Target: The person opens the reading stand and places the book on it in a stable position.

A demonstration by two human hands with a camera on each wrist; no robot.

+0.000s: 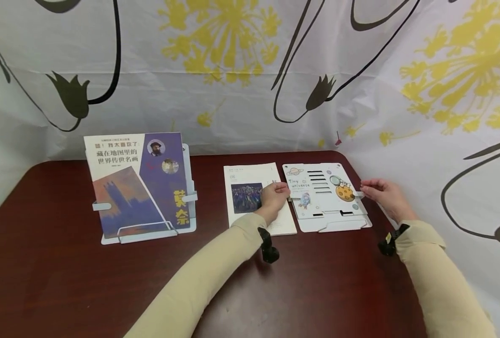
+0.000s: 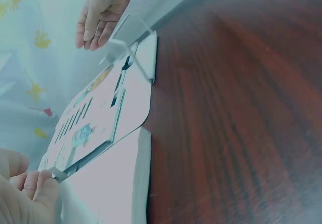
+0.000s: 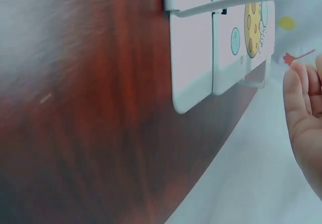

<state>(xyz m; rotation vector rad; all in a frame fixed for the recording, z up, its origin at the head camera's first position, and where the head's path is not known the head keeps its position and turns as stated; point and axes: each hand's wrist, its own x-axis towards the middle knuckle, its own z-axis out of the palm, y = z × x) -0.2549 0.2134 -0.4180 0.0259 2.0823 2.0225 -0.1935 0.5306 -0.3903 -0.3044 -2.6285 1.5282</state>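
A white book stand (image 1: 332,197) printed with "Tiny universe", a planet and an astronaut lies flat at the table's right end. My left hand (image 1: 274,199) pinches the small side clip at the stand's left edge; the left wrist view shows the thumb and curled fingers at this clip (image 2: 59,174). Beside the opposite clip (image 1: 358,194) is my right hand (image 1: 387,196), its fingers slightly bent. The right wrist view has that hand (image 3: 307,118) apart from the stand (image 3: 193,63). The stand's wire page holder (image 2: 132,58) sticks up at its front.
Under my left hand lies a white-covered book (image 1: 243,176), against the stand's left side. Farther left, another stand (image 1: 192,220) holds a purple and white book (image 1: 138,188) upright. A patterned cloth (image 1: 241,108) hangs behind the dark red table (image 1: 106,291).
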